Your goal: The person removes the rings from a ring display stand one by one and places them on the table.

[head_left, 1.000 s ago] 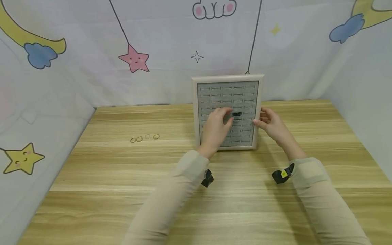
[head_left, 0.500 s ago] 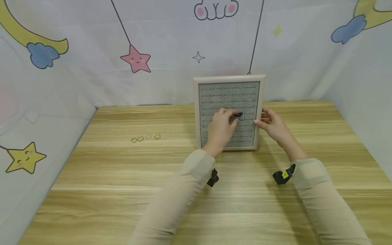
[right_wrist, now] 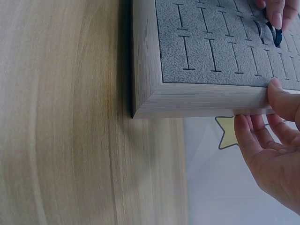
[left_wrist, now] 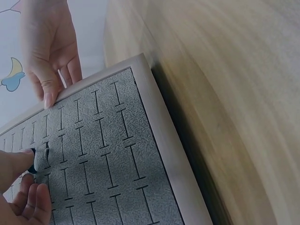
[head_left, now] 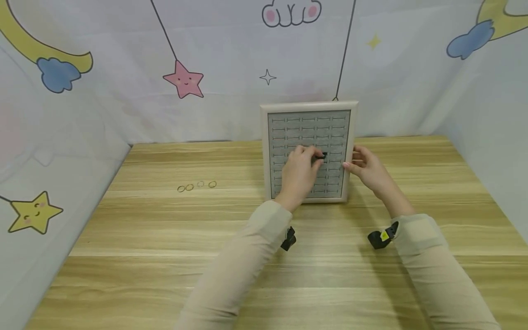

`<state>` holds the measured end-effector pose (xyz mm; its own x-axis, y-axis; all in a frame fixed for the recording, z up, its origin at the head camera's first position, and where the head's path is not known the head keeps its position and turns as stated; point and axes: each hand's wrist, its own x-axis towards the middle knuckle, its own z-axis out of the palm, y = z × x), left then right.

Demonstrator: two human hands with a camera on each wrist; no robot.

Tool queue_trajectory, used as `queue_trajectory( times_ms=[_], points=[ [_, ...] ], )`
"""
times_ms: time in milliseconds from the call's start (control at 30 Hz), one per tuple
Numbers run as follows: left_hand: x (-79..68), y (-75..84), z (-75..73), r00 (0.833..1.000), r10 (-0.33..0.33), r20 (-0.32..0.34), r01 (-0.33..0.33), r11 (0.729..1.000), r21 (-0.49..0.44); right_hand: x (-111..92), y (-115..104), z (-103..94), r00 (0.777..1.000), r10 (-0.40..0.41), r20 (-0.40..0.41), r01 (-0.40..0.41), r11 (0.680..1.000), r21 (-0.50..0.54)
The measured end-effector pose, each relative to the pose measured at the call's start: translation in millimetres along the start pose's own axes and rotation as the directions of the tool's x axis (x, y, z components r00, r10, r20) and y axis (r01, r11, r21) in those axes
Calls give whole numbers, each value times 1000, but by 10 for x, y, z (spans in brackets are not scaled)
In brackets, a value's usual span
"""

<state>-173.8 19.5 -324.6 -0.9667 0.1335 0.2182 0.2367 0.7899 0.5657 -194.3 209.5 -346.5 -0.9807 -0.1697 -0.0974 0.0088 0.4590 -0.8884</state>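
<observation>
In the head view my left hand pinches a dark ring between thumb and fingers, at a slot in the grey padded ring display board. The right wrist view shows that dark ring partly covered by the fingertips, its lower part against the padding. Beside it is a pale grey, curved piece, seen close up in the left wrist view; it looks like another ring in a slot. My right hand holds the right edge of the board's light frame, thumb in front and fingers behind.
Several thin rings lie in a row on the wooden table, left of the board. The board stands upright near a cloth backdrop printed with stars and clouds. Black wrist cameras hang below both sleeves.
My left hand has moved slightly right and closed in on the dark ring, whose visible part is now smaller. The right hand keeps its hold on the frame.
</observation>
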Motion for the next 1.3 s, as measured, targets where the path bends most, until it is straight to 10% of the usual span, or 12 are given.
queue_trajectory(
  times_ms=[700, 1300],
  points=[
    [15, -86, -33, 999, 21, 47, -13, 987, -163, 14, -9, -7, 1000, 7, -6, -7, 1000, -2],
    [-47, -207, -331, 998, 8, -60, -29, 937, -349, 12, 2, 3, 1000, -1, 0, 1, 1000, 4]
  ],
)
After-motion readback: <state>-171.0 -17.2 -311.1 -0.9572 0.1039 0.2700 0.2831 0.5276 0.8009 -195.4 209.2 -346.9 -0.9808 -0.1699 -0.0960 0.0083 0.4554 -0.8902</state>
